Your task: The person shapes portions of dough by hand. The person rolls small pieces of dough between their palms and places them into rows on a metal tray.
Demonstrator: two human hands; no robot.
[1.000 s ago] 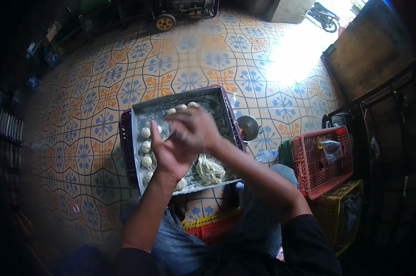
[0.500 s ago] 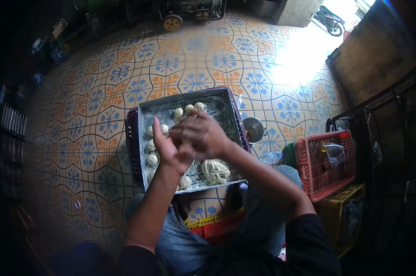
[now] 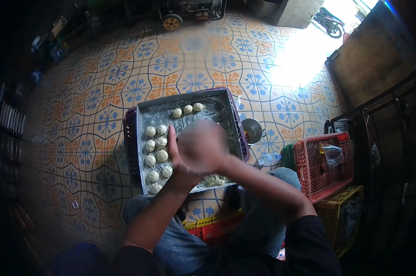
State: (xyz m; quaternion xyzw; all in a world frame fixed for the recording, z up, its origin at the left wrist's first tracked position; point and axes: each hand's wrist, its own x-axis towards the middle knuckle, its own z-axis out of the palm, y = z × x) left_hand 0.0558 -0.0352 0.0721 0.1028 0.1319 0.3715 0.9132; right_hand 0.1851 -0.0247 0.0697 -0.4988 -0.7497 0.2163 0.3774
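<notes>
A floured metal tray (image 3: 157, 112) sits in a purple crate (image 3: 131, 142) before me. It holds several pale dough balls (image 3: 161, 142) along its left side and more at the back. A larger dough lump (image 3: 215, 180) at the near right is mostly covered by my hands and forearms. My left hand (image 3: 179, 163) is over the tray, thumb upright and its other fingers hidden under my right hand (image 3: 203, 145). The right hand is cupped over the left, its fingers smeared by blur; whether either holds anything I cannot tell.
A metal bowl (image 3: 251, 129) and plastic bottle (image 3: 268, 158) lie right of the tray, beside red (image 3: 304, 161) and yellow (image 3: 339, 195) crates. A wheeled machine (image 3: 194, 14) stands at the back, a motorbike (image 3: 330, 25) in the bright doorway. The floor is patterned tile (image 3: 102, 115).
Both hands have shifted right and toward me, still pressed together and moving. More of the dough balls on the left now shows, while more of the dough lump is hidden.
</notes>
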